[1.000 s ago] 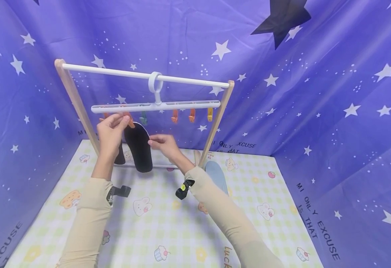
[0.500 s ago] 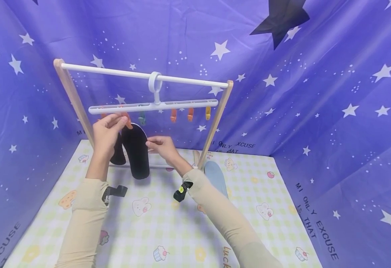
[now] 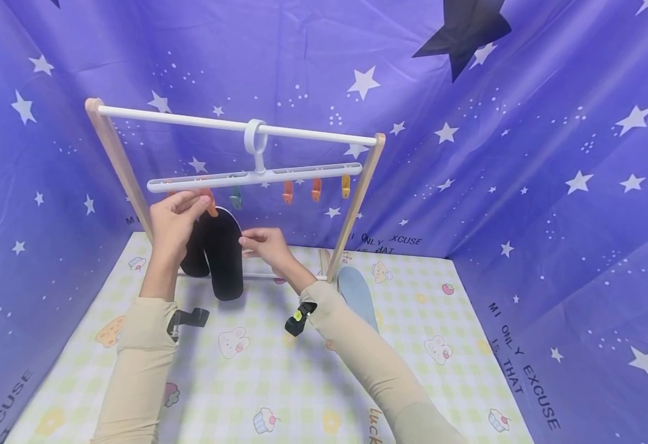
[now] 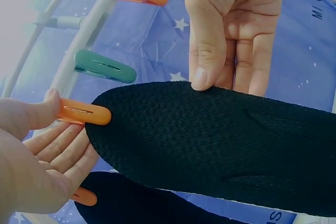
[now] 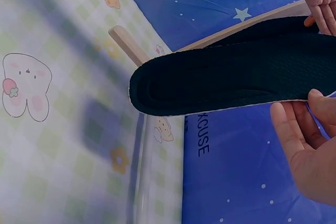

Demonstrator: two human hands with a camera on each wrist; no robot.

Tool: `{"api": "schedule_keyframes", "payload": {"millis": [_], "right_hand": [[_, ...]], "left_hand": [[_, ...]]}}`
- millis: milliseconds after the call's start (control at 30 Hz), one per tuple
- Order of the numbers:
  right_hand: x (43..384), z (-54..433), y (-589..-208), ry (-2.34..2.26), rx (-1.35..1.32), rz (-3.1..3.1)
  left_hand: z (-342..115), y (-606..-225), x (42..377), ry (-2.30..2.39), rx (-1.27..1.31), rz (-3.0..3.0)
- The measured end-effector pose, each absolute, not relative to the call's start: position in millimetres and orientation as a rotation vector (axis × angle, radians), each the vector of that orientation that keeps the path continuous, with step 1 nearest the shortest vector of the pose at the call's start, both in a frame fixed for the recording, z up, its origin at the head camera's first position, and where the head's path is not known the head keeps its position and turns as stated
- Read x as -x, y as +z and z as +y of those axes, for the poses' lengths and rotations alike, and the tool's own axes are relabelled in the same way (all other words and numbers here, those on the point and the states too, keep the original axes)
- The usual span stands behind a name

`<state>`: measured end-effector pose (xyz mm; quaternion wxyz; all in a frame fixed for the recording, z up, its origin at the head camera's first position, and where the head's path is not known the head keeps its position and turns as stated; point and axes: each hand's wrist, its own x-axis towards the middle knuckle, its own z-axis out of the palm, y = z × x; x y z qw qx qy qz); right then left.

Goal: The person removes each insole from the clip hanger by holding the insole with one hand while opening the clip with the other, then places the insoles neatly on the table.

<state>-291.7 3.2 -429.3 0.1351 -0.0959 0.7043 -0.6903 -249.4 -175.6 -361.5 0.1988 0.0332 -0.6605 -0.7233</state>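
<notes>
A black insole (image 3: pixel 224 256) hangs upright below the left half of the white hanger (image 3: pixel 296 174). My left hand (image 3: pixel 173 229) pinches an orange clothes peg (image 4: pixel 90 113) whose tip lies over the insole's upper end. With thumb and fingers my right hand (image 3: pixel 271 246) pinches the insole's right edge, partway down. Behind and to the left hangs a second black insole (image 3: pixel 193 262), partly covered by the first; another orange peg (image 4: pixel 85 196) is at its top in the left wrist view. A green peg (image 4: pixel 105 66) hangs beside the held one.
The hanger hooks over the white rod (image 3: pixel 179 117) of a wooden-legged rack (image 3: pixel 352 213). Two orange pegs (image 3: pixel 316 190) and a yellow peg (image 3: pixel 345 186) hang at its right. A blue-grey insole (image 3: pixel 357 296) lies on the checked mat (image 3: pixel 413 388). Starry cloth (image 3: pixel 524 154) encloses the mat.
Both hands and the held insole have shifted slightly left. The insole's lower end has swung left and down, and now overlaps the second insole more. Both grips stay the same.
</notes>
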Motion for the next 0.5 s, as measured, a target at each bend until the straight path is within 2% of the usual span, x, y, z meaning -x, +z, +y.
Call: {"api": "schedule_keyframes", "payload": {"millis": [500], "right_hand": [[290.1, 2.9, -427.6, -1.997, 0.262, 2.005]], "left_hand": [[-172.2, -356.8, 247.7, -1.939, -0.137, -1.862]]}}
